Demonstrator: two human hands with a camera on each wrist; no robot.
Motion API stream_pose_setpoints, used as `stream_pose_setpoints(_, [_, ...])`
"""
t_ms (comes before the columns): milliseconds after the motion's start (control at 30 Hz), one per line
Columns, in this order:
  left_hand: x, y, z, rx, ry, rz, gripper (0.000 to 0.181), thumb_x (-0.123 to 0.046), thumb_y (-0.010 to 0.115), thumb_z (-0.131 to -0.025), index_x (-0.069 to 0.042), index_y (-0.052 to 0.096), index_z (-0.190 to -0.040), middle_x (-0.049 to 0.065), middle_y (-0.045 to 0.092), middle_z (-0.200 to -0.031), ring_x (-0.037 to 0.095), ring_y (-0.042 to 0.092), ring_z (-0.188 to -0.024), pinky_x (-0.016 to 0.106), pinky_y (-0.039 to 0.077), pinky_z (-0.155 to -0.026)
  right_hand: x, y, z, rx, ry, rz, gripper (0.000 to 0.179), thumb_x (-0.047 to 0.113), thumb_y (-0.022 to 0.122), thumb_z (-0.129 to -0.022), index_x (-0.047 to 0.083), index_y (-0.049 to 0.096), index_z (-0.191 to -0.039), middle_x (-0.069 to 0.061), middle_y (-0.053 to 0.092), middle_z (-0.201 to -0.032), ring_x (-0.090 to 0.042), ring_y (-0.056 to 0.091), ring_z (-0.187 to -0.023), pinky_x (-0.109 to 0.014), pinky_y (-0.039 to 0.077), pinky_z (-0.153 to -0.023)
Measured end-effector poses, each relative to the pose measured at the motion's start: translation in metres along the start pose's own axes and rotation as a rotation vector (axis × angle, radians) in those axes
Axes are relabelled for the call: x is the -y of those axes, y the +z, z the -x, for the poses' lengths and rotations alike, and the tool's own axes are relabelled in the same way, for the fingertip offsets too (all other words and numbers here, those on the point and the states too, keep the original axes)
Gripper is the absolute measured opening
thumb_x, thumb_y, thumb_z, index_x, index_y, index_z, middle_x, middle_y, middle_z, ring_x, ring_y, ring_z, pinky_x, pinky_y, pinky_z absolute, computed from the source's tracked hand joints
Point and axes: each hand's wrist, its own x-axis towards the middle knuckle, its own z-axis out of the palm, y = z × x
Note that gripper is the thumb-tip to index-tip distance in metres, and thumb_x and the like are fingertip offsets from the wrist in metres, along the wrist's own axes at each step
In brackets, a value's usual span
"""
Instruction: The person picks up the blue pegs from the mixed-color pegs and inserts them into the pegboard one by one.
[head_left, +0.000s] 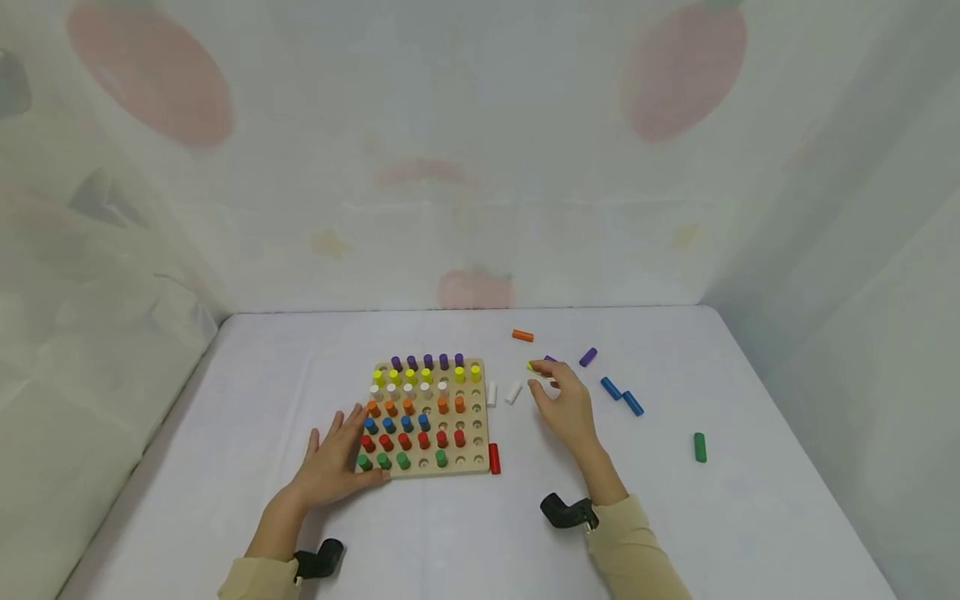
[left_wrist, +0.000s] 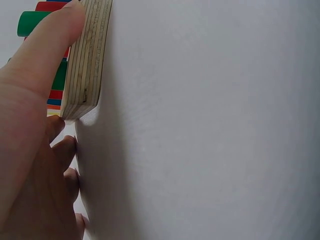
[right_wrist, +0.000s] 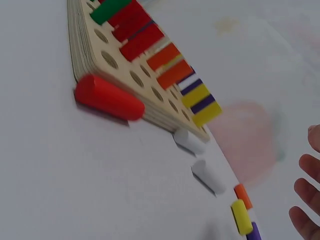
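Note:
A wooden peg board (head_left: 450, 475) holds rows of coloured pegs, with bare holes mostly along its right side. My left hand (head_left: 330, 467) rests at the board's near left corner, fingers spread along the left side. Its thumb (left_wrist: 55, 42) lies against the near edge. Right of the board, my right hand (head_left: 566, 412) is over the table with thumb and index finger apart and nothing between them. A loose yellow peg (right_wrist: 242, 217) lies just beyond its fingertips, partly hidden by the hand in the head view.
Beside the board lie a red peg (head_left: 494, 458) and two white pegs, one a white peg (head_left: 513, 392) nearer my right hand. Farther off are an orange peg (head_left: 522, 336), a purple peg (head_left: 588, 357), a blue peg (head_left: 633, 403) beside another, and a green peg (head_left: 700, 447).

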Motion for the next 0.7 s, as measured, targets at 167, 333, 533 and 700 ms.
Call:
stream_pose_setpoints(167, [-0.001,-0.001,0.001,-0.008,-0.005,-0.003,0.108,-0.060,0.072,-0.065,-0.009,0.024,-0.146,0.016,0.020,-0.152,0.044,0.009,-0.138,0.068,-0.003,-0.103,-0.012,-0.010,0.000,0.001,0.072,0.002,0.030,0.007,0.067,-0.082,0.007,0.063,-0.112,-0.007,0.065,-0.107,-0.021,0.061,-0.097,-0.039,0.053,-0.078])
stream_pose_setpoints(333, [0.001,-0.001,0.001,-0.008,0.000,0.000,0.108,-0.061,0.072,-0.065,-0.009,0.023,-0.146,0.016,0.020,-0.152,0.043,0.009,-0.138,0.068,-0.003,-0.103,-0.026,-0.016,0.002,0.020,0.153,0.017,0.033,0.010,0.066,-0.084,0.009,0.061,-0.117,-0.007,0.063,-0.110,-0.022,0.059,-0.101,-0.040,0.051,-0.081])
stream_pose_setpoints(533, [0.001,0.000,0.001,-0.007,0.001,0.003,0.109,-0.061,0.072,-0.065,-0.009,0.023,-0.146,0.016,0.020,-0.152,0.043,0.009,-0.138,0.068,-0.004,-0.103,-0.039,-0.020,0.006,0.032,0.197,0.072,0.037,0.013,0.067,-0.083,0.013,0.059,-0.120,-0.008,0.060,-0.113,-0.023,0.057,-0.104,-0.041,0.051,-0.083])
stream_pose_setpoints(700, [0.003,0.001,0.001,0.000,0.000,0.000,0.109,-0.062,0.072,-0.064,-0.009,0.022,-0.147,0.015,0.019,-0.152,0.042,0.008,-0.139,0.067,-0.004,-0.103,-0.042,-0.025,0.008,0.014,0.179,0.121,0.040,0.012,0.070,-0.081,0.010,0.059,-0.120,-0.013,0.060,-0.110,-0.028,0.058,-0.099,-0.042,0.051,-0.078])
